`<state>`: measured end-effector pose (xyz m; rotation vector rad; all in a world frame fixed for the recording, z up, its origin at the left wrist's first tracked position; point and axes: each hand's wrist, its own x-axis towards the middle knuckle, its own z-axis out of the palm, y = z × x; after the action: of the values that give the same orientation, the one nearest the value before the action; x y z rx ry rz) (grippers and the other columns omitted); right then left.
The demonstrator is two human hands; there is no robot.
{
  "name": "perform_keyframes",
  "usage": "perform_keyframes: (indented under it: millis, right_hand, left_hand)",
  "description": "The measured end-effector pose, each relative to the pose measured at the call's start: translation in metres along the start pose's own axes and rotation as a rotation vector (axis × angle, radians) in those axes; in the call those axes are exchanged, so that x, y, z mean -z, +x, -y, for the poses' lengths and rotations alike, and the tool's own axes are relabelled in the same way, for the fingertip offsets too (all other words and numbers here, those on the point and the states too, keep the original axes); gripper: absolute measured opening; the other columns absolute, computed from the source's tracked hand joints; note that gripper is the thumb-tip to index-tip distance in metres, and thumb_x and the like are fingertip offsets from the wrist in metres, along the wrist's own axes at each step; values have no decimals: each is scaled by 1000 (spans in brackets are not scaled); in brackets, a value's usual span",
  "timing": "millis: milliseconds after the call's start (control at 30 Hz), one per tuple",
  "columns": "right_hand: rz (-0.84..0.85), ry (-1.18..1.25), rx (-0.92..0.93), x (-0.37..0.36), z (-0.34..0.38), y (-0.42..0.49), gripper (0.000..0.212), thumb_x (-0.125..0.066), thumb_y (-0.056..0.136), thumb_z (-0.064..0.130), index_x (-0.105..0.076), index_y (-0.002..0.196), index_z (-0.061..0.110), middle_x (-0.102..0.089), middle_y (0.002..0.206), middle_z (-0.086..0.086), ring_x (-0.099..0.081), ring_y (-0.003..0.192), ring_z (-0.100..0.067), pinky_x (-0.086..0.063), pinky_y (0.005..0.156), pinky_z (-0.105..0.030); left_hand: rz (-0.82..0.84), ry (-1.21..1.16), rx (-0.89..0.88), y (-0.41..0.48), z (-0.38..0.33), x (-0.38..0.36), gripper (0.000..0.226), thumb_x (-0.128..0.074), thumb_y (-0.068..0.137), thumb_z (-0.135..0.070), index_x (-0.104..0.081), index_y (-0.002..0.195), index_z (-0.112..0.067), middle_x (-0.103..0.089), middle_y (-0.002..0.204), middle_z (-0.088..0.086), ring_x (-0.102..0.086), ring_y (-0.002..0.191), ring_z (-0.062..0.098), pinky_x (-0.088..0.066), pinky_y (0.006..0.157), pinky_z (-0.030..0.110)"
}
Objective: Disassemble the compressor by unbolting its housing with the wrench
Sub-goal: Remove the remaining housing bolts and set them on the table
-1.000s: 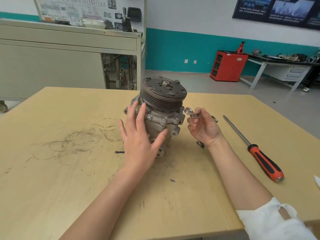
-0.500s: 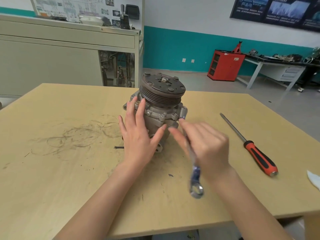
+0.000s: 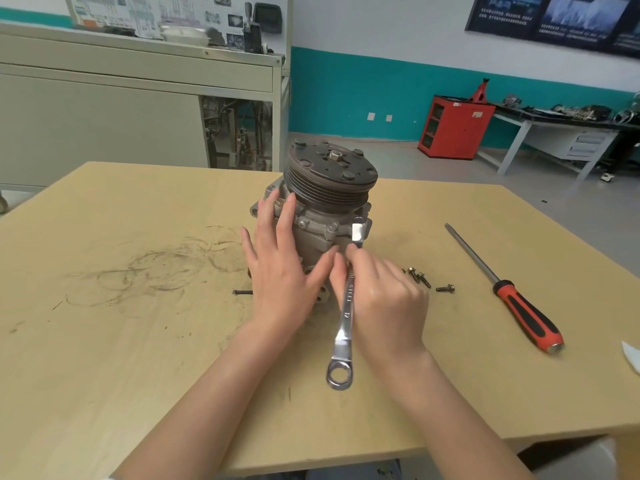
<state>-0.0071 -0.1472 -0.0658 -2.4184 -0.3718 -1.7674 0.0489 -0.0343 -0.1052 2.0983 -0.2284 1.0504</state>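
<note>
**Head view: compressor unbolting, wrench at housing**

Item: compressor (image 3: 325, 216), upright on table (image 3: 138, 341), pulley up.
Step (judged): seating wrench (image 3: 346, 313) on a housing bolt at front-right flange. Upper end is at the bolt, ring end free, pointing twd camera.
Next: head must seat fully, then turn w/ body braced.
L hand (image 3: 280, 271): fingers straight, spread, pressing housing side; holds nothing.
R hand (image 3: 384, 299): fingers curled round wrench shank.
Loose bolts (image 3: 419, 277) lie beside compressor, so some are prob. out.

wrench (image 3: 347, 308) stamping blurred, wall posters (image 3: 554, 15) unreadable
</note>
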Motion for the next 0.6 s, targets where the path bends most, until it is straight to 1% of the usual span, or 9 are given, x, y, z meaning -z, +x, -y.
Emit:
perform_keyframes:
  millis: [67,133,233,300,333,400,433,533,600]
  right_hand:
    - [16,-21,-36,0,5,-1,17,-72,81,15,-65,68,9,-52,49,1,-51,42,-16,-33,37,-23]
    - [24,14,-103,0,10,0,14,-75,79,14,-66,70,8,-55,51,1,-53,43,-17,-33,38,-22]
    - [4,109,-229,0,18,2,14,-76,77,14,-66,71,6,-60,54,0,-56,45,-18,-33,38,-21]
    - [-4,137,-273,0,25,4,16,-71,81,16,-65,71,5,-61,55,-1,-58,46,-19,-34,38,-21]
    - [1,140,-283,-1,28,6,19,-65,83,18,-64,70,5,-61,54,-2,-58,46,-19,-34,37,-21]
    - [8,147,-294,-2,32,10,25,-54,84,21,-63,68,4,-60,53,-2,-58,45,-20,-35,36,-21]
    - [12,149,-298,-3,34,11,27,-52,85,21,-63,67,5,-59,52,-2,-58,45,-21,-35,36,-21]
    - [18,138,-302,-7,36,9,24,-55,84,20,-63,66,6,-58,51,-2,-57,44,-21,-35,36,-22]
    - [-4,164,-299,-10,34,4,21,-55,83,17,-64,69,4,-60,53,-4,-58,46,-22,-36,37,-23]
  left_hand:
    - [-5,1,-8,0,0,-1,76,-55,86,-49,-22,150,-25,-17,159,-1,-17,149,21,-8,118,60]
    - [-9,5,-6,0,0,-1,74,-54,86,-47,-22,149,-25,-17,159,-1,-17,149,21,-8,118,60]
    - [6,-2,5,1,-5,4,74,-50,86,-47,-25,149,-19,-21,159,7,-19,148,25,-11,116,64]
    - [9,-1,4,3,-12,7,73,-46,85,-44,-32,148,-9,-28,156,15,-26,146,35,-17,111,71]
    - [8,-5,11,4,-15,9,73,-44,84,-42,-35,146,-5,-30,154,18,-29,143,39,-19,109,73]
    - [14,-18,43,5,-20,12,73,-40,82,-40,-38,144,-2,-32,152,20,-31,142,41,-18,109,72]
    - [23,-22,56,6,-21,13,73,-38,81,-40,-38,144,-2,-32,153,20,-30,143,41,-16,111,71]
    - [35,-18,53,6,-21,15,74,-37,81,-39,-39,144,-1,-31,153,21,-29,143,41,-15,112,70]
    - [26,-7,37,5,-18,13,74,-41,82,-41,-37,145,-2,-31,153,21,-29,143,41,-15,111,71]
